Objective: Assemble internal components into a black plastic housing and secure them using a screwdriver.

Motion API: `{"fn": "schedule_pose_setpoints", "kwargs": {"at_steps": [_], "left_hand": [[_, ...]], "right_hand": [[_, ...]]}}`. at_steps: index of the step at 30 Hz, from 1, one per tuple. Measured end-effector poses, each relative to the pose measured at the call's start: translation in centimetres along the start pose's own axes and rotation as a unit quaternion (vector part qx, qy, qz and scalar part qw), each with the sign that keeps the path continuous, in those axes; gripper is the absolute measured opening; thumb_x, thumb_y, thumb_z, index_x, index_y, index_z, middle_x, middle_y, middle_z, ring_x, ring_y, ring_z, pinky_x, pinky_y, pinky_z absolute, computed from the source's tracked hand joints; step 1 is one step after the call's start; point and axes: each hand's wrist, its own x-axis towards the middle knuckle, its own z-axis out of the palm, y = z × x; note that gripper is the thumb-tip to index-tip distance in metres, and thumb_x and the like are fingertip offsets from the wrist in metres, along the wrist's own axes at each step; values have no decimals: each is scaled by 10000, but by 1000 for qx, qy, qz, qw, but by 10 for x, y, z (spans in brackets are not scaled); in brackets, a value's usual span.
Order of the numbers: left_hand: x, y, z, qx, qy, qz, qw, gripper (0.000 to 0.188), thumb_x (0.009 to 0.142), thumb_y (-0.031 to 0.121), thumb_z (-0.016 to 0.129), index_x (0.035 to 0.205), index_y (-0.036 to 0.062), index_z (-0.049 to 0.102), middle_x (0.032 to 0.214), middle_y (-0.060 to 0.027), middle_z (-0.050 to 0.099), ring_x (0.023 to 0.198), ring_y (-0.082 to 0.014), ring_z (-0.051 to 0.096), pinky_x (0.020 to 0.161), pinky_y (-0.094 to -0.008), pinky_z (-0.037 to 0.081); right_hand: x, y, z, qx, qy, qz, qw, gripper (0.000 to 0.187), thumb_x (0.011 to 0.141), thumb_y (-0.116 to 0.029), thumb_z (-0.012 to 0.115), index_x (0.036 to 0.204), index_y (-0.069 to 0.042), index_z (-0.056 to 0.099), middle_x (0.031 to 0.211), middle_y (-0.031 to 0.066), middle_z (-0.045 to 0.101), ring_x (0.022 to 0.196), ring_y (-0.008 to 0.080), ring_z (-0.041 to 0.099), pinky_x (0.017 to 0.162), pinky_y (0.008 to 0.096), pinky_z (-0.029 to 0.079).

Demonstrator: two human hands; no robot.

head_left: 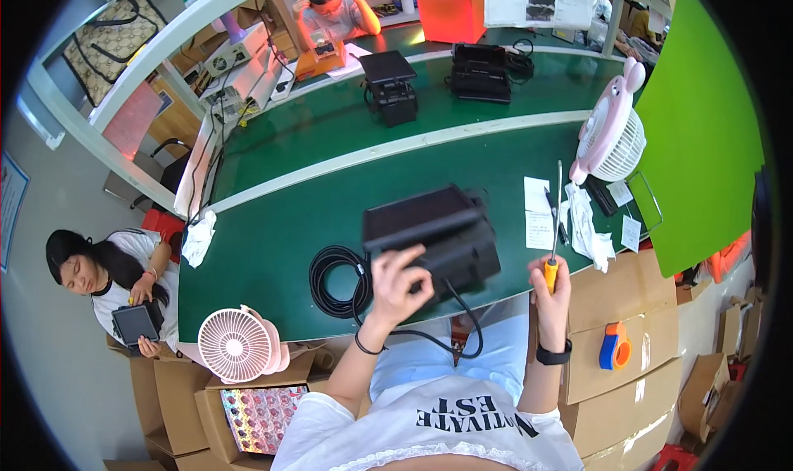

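Observation:
A black box-shaped device (462, 252) with a flat dark panel (425, 215) on top is slightly blurred at the table's front edge. My left hand (398, 285) is in front of its near left side, fingers apart and curved; whether the fingertips touch the device I cannot tell. My right hand (552, 293) is closed around the yellow handle of a long screwdriver (555, 223), its shaft pointing up and away. A black cable (472, 326) runs from the device over my lap, and a coil of black cable (339, 281) lies left of my left hand.
The green table (264, 248) has a pink fan (235, 345) at its front left and another pink fan (611, 137) at right. Paper slips (537, 215) and white cloth (585, 231) lie at right. Two black devices stand beyond the white divider. Cardboard boxes (624, 306) flank me; a person sits at left.

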Motion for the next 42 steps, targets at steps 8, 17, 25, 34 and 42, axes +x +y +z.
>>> {"fn": "schedule_pose_setpoints", "kwargs": {"at_steps": [8,17,25,34,42], "left_hand": [[-58,0,-15,-153,-129,125,972,589,591,200,939,1124,152,693,1114,-58,620,1156,-338,582,1025,-519,463],[-71,-3,-18,-280,-233,-282,887,1294,557,298,984,1527,-22,189,1474,-245,358,1385,-390,389,1159,-481,329],[-76,-5,-13,-208,-207,-246,924,1260,554,325,969,1519,-11,232,1463,-238,374,1372,-390,407,1138,-473,367],[-67,-8,-47,-243,-160,-348,891,1152,530,240,983,1454,-26,348,1374,-167,498,1280,-295,511,1098,-414,411],[-81,9,-85,-201,-75,-407,888,1038,553,244,983,1387,-24,426,1321,-169,532,1235,-298,555,1062,-417,447]], "right_hand": [[26,50,38,142,6,-12,990,356,943,103,559,1255,-52,486,1148,68,629,1041,114,595,933,244,441],[16,66,35,182,-5,-29,983,486,900,114,620,1314,-77,451,1033,31,591,987,127,598,921,259,471],[34,59,34,108,-36,-45,992,563,843,155,582,1332,-87,444,1024,38,549,993,134,563,958,273,436],[141,18,18,-67,-102,-104,987,236,992,-153,644,1197,-104,538,973,-1,652,717,28,541,494,173,403],[119,49,46,202,-76,15,976,191,1058,-299,549,1186,-166,502,842,-7,570,634,48,487,487,186,377]]}}
